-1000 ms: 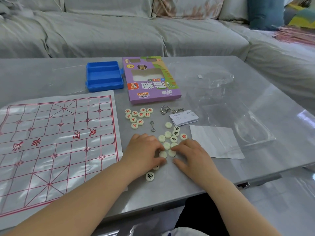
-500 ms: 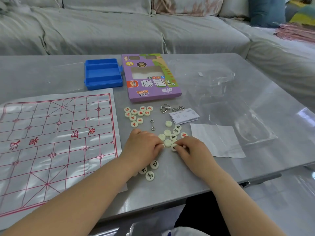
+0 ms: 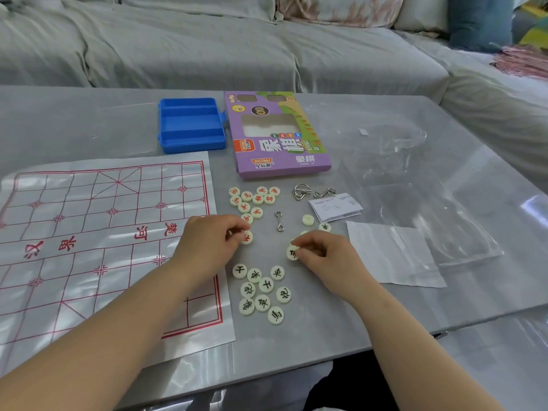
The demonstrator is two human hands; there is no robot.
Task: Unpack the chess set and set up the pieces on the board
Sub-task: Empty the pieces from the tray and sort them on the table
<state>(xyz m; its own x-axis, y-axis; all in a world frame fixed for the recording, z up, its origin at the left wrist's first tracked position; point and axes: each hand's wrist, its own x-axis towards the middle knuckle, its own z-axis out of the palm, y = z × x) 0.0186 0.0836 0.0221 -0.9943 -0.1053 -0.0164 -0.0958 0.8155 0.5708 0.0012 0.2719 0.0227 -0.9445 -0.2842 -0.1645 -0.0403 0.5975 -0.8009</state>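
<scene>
Left hand [image 3: 207,244] pinches a red-marked xiangqi piece [image 3: 246,237] just off the right edge of the paper board [image 3: 89,232]. Right hand [image 3: 323,256], at 3 o'clock from it, pinches a black-marked piece [image 3: 293,253]. black-marked cluster [image 3: 262,292] lies on the table at 6 o'clock of the hands, red-marked cluster [image 3: 252,200] at 12. purple xiangqi box [image 3: 278,137] and blue tray [image 3: 191,124] sit farther out at 12.

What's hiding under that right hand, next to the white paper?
The right hand pinches one pale piece with a black character. The pale edge of another disc peeks out beyond the knuckles. Whatever else lies beneath the palm is covered.
</scene>
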